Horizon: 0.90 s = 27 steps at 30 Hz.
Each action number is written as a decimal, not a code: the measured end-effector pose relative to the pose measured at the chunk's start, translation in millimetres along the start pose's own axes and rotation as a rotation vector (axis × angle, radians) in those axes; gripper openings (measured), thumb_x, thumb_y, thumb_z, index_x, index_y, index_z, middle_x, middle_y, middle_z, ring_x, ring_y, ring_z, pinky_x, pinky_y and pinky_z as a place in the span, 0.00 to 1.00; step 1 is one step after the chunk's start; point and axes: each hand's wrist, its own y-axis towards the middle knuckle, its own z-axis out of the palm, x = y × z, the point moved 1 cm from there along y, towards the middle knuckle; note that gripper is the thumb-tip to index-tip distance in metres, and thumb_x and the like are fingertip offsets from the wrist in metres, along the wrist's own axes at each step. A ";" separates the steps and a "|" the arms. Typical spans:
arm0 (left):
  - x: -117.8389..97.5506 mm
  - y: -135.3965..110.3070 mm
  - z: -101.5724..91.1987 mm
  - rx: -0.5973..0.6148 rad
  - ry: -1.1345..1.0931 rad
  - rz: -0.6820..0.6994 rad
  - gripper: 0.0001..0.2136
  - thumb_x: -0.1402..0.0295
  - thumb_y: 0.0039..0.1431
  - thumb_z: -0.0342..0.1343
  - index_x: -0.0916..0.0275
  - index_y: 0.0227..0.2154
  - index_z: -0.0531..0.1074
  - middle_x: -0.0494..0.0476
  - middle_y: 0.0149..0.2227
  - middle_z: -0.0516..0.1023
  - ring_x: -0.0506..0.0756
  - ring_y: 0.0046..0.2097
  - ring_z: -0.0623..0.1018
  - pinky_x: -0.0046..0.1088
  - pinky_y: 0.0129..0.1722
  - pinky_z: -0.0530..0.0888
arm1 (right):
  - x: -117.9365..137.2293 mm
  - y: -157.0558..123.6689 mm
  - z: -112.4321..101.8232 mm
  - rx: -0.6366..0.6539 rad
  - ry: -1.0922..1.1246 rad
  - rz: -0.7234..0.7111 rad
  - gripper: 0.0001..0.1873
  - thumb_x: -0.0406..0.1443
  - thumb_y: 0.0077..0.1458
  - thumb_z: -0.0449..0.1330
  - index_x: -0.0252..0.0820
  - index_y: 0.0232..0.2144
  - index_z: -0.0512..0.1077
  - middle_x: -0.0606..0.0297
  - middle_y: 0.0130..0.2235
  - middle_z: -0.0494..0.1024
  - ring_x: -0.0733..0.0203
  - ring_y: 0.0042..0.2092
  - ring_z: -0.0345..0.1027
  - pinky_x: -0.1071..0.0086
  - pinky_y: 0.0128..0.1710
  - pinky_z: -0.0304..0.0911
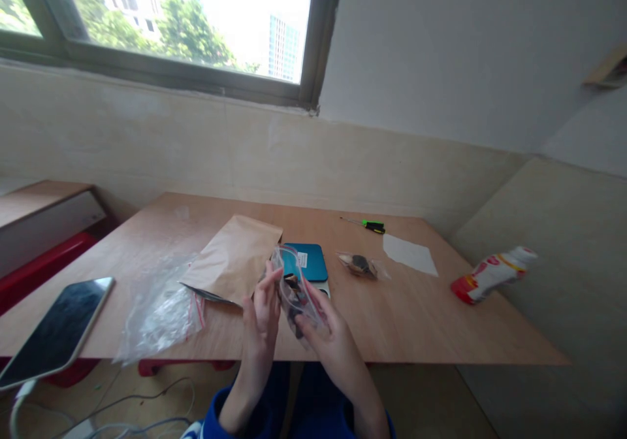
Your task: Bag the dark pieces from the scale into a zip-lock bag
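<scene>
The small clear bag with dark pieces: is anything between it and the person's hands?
Nothing visible. The right hand grips the clear bag, and the left hand is at its other side, seemingly touching it. The flat blue item lies beyond the bag, not between it and either hand.

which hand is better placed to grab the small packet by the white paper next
Likely the right hand: it is nearer the packet, though it holds the clear bag; the left hand lies beyond that bag.

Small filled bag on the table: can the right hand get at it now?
Probably yes: nothing visible stands between the right hand and the small filled bag, though that hand holds a clear bag.
</scene>
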 end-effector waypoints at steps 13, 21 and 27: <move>-0.8 16.9 -35.2 -0.085 0.518 0.091 0.15 0.53 0.54 0.57 0.59 0.37 0.76 0.55 0.40 0.78 0.55 0.45 0.74 0.27 0.46 0.69 | -10.3 -13.5 -42.6 -0.218 0.071 -0.004 0.18 0.48 0.58 0.58 0.42 0.38 0.78 0.60 0.37 0.81 0.57 0.40 0.75 0.70 0.40 0.69; 7.5 15.3 -37.4 -0.155 0.445 0.074 0.13 0.56 0.57 0.56 0.60 0.37 0.75 0.50 0.33 0.75 0.51 0.37 0.71 0.24 0.38 0.67 | -14.3 -9.0 -37.7 -0.067 0.047 0.004 0.18 0.47 0.61 0.55 0.42 0.41 0.77 0.59 0.39 0.81 0.58 0.42 0.74 0.69 0.44 0.68; 4.0 17.1 -37.1 -0.340 0.472 0.159 0.12 0.56 0.55 0.56 0.60 0.27 0.70 0.49 0.28 0.72 0.52 0.35 0.71 0.24 0.38 0.68 | -20.7 -4.1 -32.7 -0.077 0.037 -0.012 0.17 0.45 0.62 0.54 0.42 0.42 0.76 0.59 0.41 0.81 0.57 0.44 0.74 0.67 0.47 0.67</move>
